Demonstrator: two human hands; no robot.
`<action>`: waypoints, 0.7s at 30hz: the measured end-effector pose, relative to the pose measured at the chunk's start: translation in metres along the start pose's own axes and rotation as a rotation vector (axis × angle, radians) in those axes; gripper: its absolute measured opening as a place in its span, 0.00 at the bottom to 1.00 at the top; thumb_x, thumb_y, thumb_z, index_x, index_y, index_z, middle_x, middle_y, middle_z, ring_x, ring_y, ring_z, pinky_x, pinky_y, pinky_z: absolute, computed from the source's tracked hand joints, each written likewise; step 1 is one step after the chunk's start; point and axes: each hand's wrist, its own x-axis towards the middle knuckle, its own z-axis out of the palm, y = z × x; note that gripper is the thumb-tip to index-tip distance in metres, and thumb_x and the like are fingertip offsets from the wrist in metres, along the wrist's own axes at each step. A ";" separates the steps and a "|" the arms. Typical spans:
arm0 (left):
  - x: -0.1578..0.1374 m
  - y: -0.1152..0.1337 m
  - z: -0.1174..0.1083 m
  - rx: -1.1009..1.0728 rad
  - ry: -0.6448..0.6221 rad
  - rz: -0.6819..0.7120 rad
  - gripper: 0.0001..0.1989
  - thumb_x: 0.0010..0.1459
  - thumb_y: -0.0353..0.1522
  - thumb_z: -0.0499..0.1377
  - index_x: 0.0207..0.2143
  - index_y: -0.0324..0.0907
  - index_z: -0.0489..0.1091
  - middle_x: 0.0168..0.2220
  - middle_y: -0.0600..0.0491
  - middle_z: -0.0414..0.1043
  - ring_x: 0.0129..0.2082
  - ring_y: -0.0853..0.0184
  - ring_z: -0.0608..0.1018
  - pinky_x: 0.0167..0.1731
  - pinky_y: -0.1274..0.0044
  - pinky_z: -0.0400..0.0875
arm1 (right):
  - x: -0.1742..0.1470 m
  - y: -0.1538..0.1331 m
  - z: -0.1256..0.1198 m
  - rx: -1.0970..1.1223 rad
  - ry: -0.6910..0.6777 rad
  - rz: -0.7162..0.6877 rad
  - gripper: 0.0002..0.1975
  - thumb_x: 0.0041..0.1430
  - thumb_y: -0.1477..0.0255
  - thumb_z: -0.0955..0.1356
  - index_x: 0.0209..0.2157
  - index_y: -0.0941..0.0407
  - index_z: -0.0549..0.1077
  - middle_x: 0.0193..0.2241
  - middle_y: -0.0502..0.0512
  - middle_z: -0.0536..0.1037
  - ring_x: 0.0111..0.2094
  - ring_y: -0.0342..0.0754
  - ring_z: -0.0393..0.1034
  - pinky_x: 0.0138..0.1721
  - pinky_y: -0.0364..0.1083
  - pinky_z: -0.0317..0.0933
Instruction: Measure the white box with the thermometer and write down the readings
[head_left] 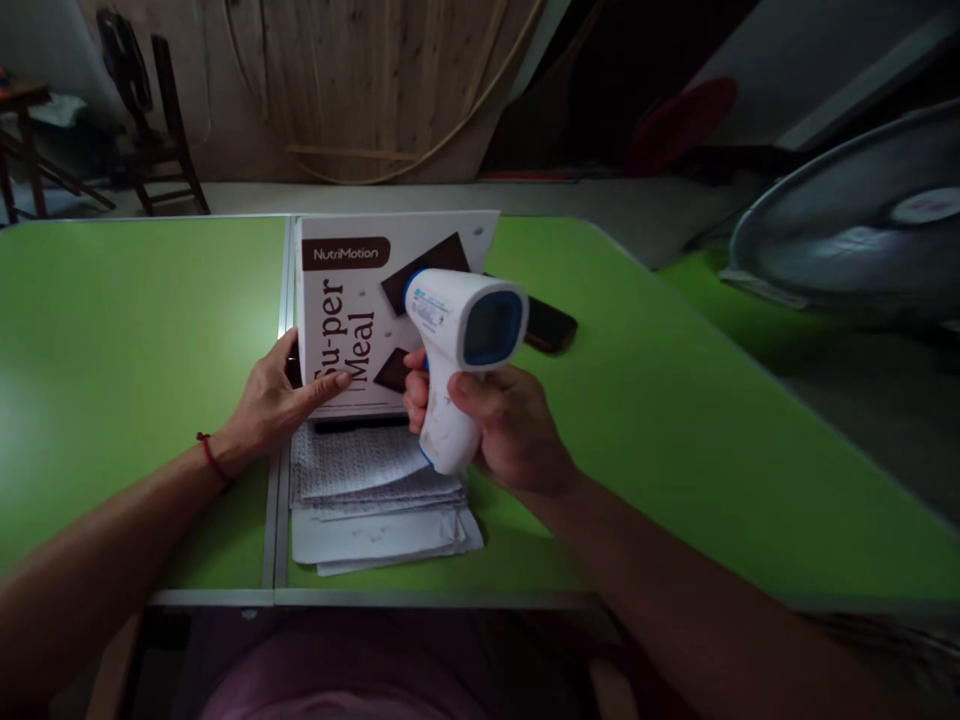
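My left hand point(281, 390) grips the lower left edge of a white box point(337, 335) printed "NutriMotion" and "Su-per Meal", thumb across its front. The box stands tilted over the table. Wrapped in my right hand point(510, 420) is a white and blue infrared thermometer gun point(442, 320). Its nose points at the dark picture on the box, close to the front; whether it touches, I cannot tell. The small screen faces me and looks dark. Below the box lies a stack of printed papers point(375, 500). Behind the thermometer, a dark phone-like object point(551, 325) is partly hidden.
The green table point(135, 350) has a metal seam point(277, 530) running front to back. At the right stands a large round silver fan-like object point(847, 220). A dark chair point(169, 150) is at the back left, and a wooden round panel point(375, 80) leans against the wall.
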 end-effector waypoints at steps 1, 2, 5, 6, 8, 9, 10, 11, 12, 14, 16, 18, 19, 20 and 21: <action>0.000 0.000 0.000 -0.003 -0.001 0.005 0.28 0.54 0.47 0.69 0.50 0.39 0.69 0.53 0.42 0.76 0.50 0.52 0.80 0.50 0.57 0.80 | 0.000 -0.001 0.000 -0.010 0.011 -0.001 0.21 0.50 0.51 0.74 0.35 0.54 0.74 0.23 0.49 0.72 0.23 0.44 0.68 0.25 0.47 0.64; 0.000 0.000 0.000 -0.004 -0.003 0.007 0.28 0.54 0.47 0.69 0.50 0.40 0.69 0.52 0.42 0.76 0.50 0.52 0.80 0.50 0.57 0.80 | 0.000 -0.002 0.000 -0.023 0.021 -0.001 0.21 0.50 0.51 0.74 0.34 0.54 0.74 0.22 0.49 0.72 0.23 0.44 0.68 0.25 0.47 0.64; 0.000 0.001 -0.001 0.006 -0.008 0.006 0.27 0.54 0.47 0.69 0.49 0.41 0.69 0.52 0.43 0.76 0.50 0.53 0.80 0.50 0.58 0.80 | 0.000 -0.002 -0.001 -0.062 0.027 0.008 0.19 0.50 0.52 0.73 0.34 0.54 0.73 0.22 0.49 0.71 0.23 0.45 0.67 0.24 0.48 0.63; -0.001 0.002 -0.001 0.012 -0.008 0.005 0.27 0.54 0.47 0.69 0.49 0.40 0.69 0.52 0.43 0.76 0.50 0.52 0.80 0.50 0.58 0.80 | 0.000 -0.002 -0.001 -0.070 0.026 0.009 0.19 0.51 0.53 0.73 0.34 0.54 0.73 0.22 0.49 0.71 0.23 0.45 0.66 0.24 0.48 0.63; -0.001 0.002 -0.001 0.016 -0.008 0.003 0.29 0.53 0.48 0.69 0.49 0.40 0.69 0.52 0.42 0.76 0.50 0.52 0.80 0.51 0.57 0.79 | 0.000 -0.002 -0.001 -0.069 0.028 0.005 0.19 0.50 0.54 0.72 0.35 0.54 0.73 0.22 0.49 0.71 0.23 0.45 0.66 0.24 0.48 0.62; -0.001 0.003 -0.001 0.014 -0.008 0.002 0.29 0.53 0.48 0.70 0.49 0.40 0.69 0.52 0.42 0.76 0.51 0.52 0.79 0.51 0.57 0.79 | 0.000 -0.001 -0.001 -0.065 0.033 0.000 0.19 0.50 0.54 0.73 0.35 0.54 0.73 0.22 0.49 0.71 0.23 0.45 0.66 0.24 0.48 0.62; -0.001 0.003 -0.001 0.014 -0.008 0.000 0.29 0.53 0.48 0.70 0.50 0.40 0.69 0.53 0.41 0.76 0.51 0.51 0.79 0.52 0.57 0.78 | 0.000 -0.001 -0.001 -0.062 0.038 -0.003 0.19 0.50 0.54 0.73 0.35 0.54 0.74 0.22 0.49 0.71 0.23 0.45 0.67 0.24 0.48 0.62; -0.001 0.003 -0.001 0.017 -0.009 -0.002 0.29 0.53 0.48 0.70 0.50 0.40 0.69 0.53 0.41 0.75 0.51 0.51 0.79 0.52 0.56 0.78 | -0.001 -0.001 -0.001 -0.059 0.040 -0.002 0.19 0.49 0.54 0.73 0.35 0.54 0.74 0.22 0.49 0.71 0.23 0.45 0.67 0.25 0.48 0.62; -0.001 0.003 -0.001 0.021 -0.009 -0.002 0.29 0.53 0.48 0.69 0.49 0.40 0.69 0.53 0.41 0.75 0.52 0.51 0.79 0.52 0.56 0.78 | -0.001 0.000 -0.001 -0.054 0.041 0.002 0.19 0.49 0.54 0.73 0.34 0.54 0.74 0.21 0.49 0.71 0.23 0.45 0.67 0.25 0.48 0.62; -0.002 0.003 -0.002 0.027 -0.010 0.001 0.28 0.53 0.48 0.69 0.49 0.40 0.69 0.53 0.41 0.75 0.52 0.51 0.79 0.51 0.56 0.78 | -0.001 0.000 -0.001 -0.033 0.037 0.015 0.19 0.49 0.54 0.74 0.34 0.54 0.74 0.21 0.49 0.71 0.22 0.45 0.67 0.24 0.48 0.62; -0.002 0.003 -0.002 0.026 -0.012 0.008 0.28 0.54 0.47 0.69 0.48 0.40 0.69 0.53 0.41 0.75 0.52 0.51 0.79 0.50 0.57 0.79 | -0.001 0.000 0.000 -0.012 0.032 0.021 0.20 0.48 0.53 0.74 0.35 0.54 0.75 0.21 0.49 0.71 0.22 0.46 0.66 0.24 0.49 0.63; -0.001 0.002 -0.003 0.028 -0.011 0.016 0.27 0.54 0.47 0.70 0.49 0.41 0.69 0.52 0.42 0.76 0.52 0.51 0.79 0.50 0.57 0.79 | -0.001 -0.001 0.000 -0.023 0.036 0.014 0.20 0.48 0.53 0.74 0.35 0.53 0.75 0.22 0.49 0.71 0.23 0.46 0.67 0.24 0.49 0.63; -0.001 0.002 -0.003 0.033 -0.014 0.018 0.27 0.54 0.47 0.70 0.49 0.41 0.69 0.52 0.42 0.76 0.51 0.51 0.79 0.49 0.57 0.79 | -0.001 -0.001 0.000 -0.039 0.039 0.011 0.20 0.48 0.53 0.74 0.35 0.53 0.75 0.22 0.50 0.72 0.23 0.46 0.67 0.25 0.49 0.63; -0.001 0.002 -0.003 0.036 -0.019 0.018 0.27 0.54 0.47 0.70 0.49 0.41 0.69 0.52 0.42 0.76 0.51 0.52 0.79 0.49 0.57 0.80 | -0.001 0.000 0.000 -0.054 0.044 0.010 0.20 0.48 0.53 0.74 0.34 0.53 0.74 0.22 0.50 0.72 0.23 0.46 0.67 0.25 0.50 0.63; -0.001 0.001 -0.003 0.037 -0.024 0.016 0.27 0.54 0.47 0.70 0.49 0.41 0.69 0.52 0.42 0.76 0.50 0.52 0.80 0.48 0.58 0.80 | -0.001 0.000 0.000 -0.062 0.047 0.013 0.20 0.48 0.53 0.74 0.33 0.53 0.74 0.22 0.49 0.72 0.23 0.47 0.67 0.25 0.50 0.63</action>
